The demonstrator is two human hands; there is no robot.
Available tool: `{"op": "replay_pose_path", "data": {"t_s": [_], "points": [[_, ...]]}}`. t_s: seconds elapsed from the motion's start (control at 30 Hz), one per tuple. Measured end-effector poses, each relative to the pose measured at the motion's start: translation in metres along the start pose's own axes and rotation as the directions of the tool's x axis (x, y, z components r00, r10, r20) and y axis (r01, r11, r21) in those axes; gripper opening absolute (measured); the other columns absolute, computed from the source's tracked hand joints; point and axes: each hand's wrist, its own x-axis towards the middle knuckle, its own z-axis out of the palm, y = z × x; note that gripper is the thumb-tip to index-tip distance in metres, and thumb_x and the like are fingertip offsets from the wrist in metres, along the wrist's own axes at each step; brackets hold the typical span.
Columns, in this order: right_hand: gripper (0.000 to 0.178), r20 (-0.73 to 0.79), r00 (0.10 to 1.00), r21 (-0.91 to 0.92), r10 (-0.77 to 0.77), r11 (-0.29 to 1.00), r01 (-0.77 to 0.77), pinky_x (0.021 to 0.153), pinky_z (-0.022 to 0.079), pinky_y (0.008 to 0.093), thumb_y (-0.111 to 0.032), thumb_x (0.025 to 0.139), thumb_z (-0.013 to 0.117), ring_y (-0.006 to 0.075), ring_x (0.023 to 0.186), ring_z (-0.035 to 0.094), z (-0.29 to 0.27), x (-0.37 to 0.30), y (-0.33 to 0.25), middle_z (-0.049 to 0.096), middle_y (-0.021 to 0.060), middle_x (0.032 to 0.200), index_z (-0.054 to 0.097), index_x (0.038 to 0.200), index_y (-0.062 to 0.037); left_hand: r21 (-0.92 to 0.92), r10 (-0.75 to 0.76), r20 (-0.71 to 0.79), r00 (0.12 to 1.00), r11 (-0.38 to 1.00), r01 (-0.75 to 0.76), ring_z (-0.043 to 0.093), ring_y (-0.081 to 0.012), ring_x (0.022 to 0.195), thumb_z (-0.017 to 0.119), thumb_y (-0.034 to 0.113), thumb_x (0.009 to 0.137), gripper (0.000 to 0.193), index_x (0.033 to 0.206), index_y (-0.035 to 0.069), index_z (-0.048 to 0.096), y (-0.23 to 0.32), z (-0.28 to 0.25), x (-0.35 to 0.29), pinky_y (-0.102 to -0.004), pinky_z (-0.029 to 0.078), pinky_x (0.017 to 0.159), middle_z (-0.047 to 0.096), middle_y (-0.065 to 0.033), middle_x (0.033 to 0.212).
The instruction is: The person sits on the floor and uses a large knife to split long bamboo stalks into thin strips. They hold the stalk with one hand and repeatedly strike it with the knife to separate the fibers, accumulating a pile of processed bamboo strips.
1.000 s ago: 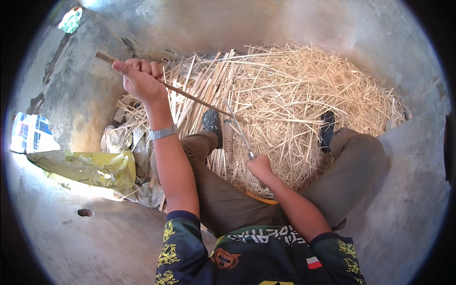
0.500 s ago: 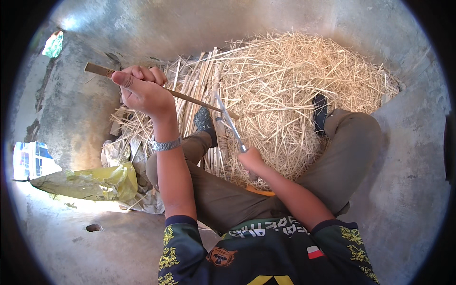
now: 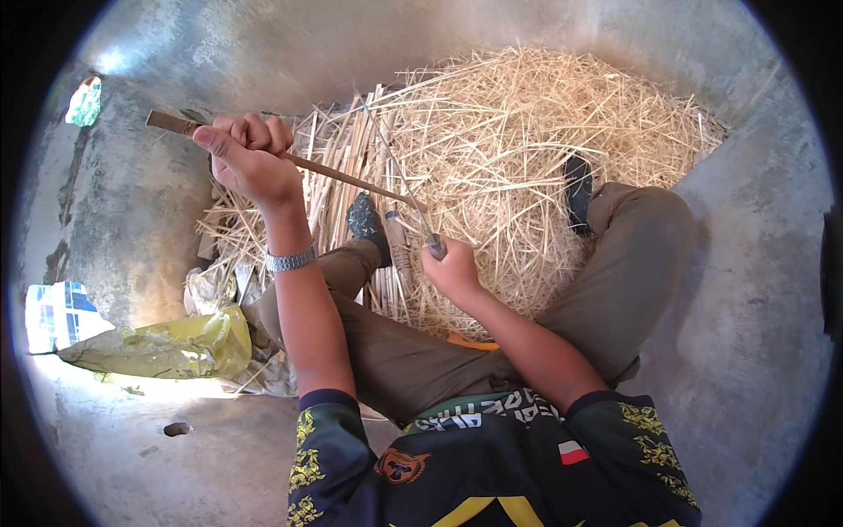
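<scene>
Grey, rough walls [image 3: 413,35] on all sides, with strong light at the left. At the far left, one small bright hole [image 3: 83,101] high in the wall, and lower down a yellow plastic sack [image 3: 206,342]. Holds a thin brown stick [image 3: 351,181] in the left hand [image 3: 250,158], with all fingers curled tightly around it and the thumb pointing toward its upper end. Wears a metal watch [image 3: 291,258] on the left wrist. Farther right, pale strips [image 3: 349,136] lying in a loose bunch, and near them the left shoe [image 3: 367,224]. Stick slanting down to the right, in front of the body, with the lower end over a big heap of straw [image 3: 544,158]. Crosses this lower part with the blade of a long thin knife [image 3: 397,167]; contact between blade and stick not possible to tell. Grips the knife by its handle in the right hand [image 3: 452,268], fist closed. At the right, the dark right shoe [image 3: 577,189] beside the straw, then a bent knee in brown trousers [image 3: 650,237].
</scene>
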Motion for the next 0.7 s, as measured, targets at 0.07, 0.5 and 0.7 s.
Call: {"op": "replay_pose_path", "data": {"t_s": [0.07,0.5,0.7], "points": [[0.022,0.115,0.988,-0.101,0.103,0.991,-0.092,0.061,0.049,0.0399,-0.021,0.084,0.065,0.0285,0.062,0.065,-0.001,0.001,0.011,0.063,0.0151,0.065,0.068,0.083,0.0008,-0.054,-0.037,0.003,0.999,0.998,0.037,0.011,-0.0101,0.05,0.038,0.071,0.098,0.062,0.071,0.017,0.026,-0.002,-0.002,0.001,-0.0296,0.012,0.046,0.017,0.0039,0.056],[0.023,0.062,0.974,-0.323,0.219,0.927,-0.189,0.066,0.052,0.0411,-0.026,0.084,0.069,0.0296,0.07,0.069,-0.002,-0.001,0.016,0.067,0.0134,0.071,0.07,0.083,-0.0029,-0.048,-0.198,-0.068,0.978,0.98,0.195,0.015,-0.0124,0.05,0.033,0.076,0.095,0.065,0.072,0.016,0.025,-0.001,-0.037,0.025,-0.0309,0.018,0.049,0.016,0.0041,0.057],[0.028,0.127,0.991,-0.144,-0.036,0.988,0.055,0.064,0.051,0.0433,-0.029,0.085,0.068,0.0314,0.062,0.064,0.002,-0.001,0.005,0.065,0.0173,0.069,0.067,0.074,-0.0035,0.041,-0.115,-0.061,0.992,0.992,0.117,0.016,-0.0125,0.05,0.036,0.077,0.093,0.065,0.073,0.016,0.028,-0.004,-0.041,0.024,-0.0309,0.018,0.048,0.018,0.0035,0.057]]}}
